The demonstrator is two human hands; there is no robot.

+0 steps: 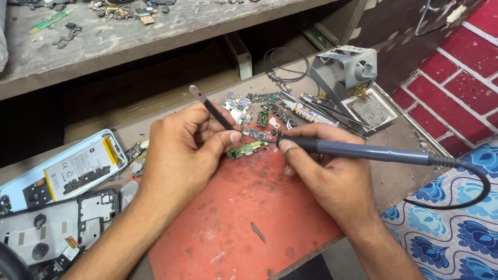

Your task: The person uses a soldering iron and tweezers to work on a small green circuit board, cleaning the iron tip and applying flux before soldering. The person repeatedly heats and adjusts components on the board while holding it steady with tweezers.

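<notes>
My left hand (181, 150) grips black tweezers (210, 108) whose silver end sticks up and away. Their tips pinch a small green circuit board (247, 150) lying on a red work mat (249, 212). My right hand (327, 173) holds a grey soldering iron (363, 152) like a pen. Its tip points left and rests at the right end of the green board. A black cable (467, 192) runs from the iron's back end off to the right.
A metal soldering stand (350, 72) with brass wool and a sponge tray sits at the back right. Several small boards and parts (259, 106) lie behind the mat. An opened phone with its battery (72, 168) and a phone frame (57, 228) lie left. A shelf (104, 41) holds scraps.
</notes>
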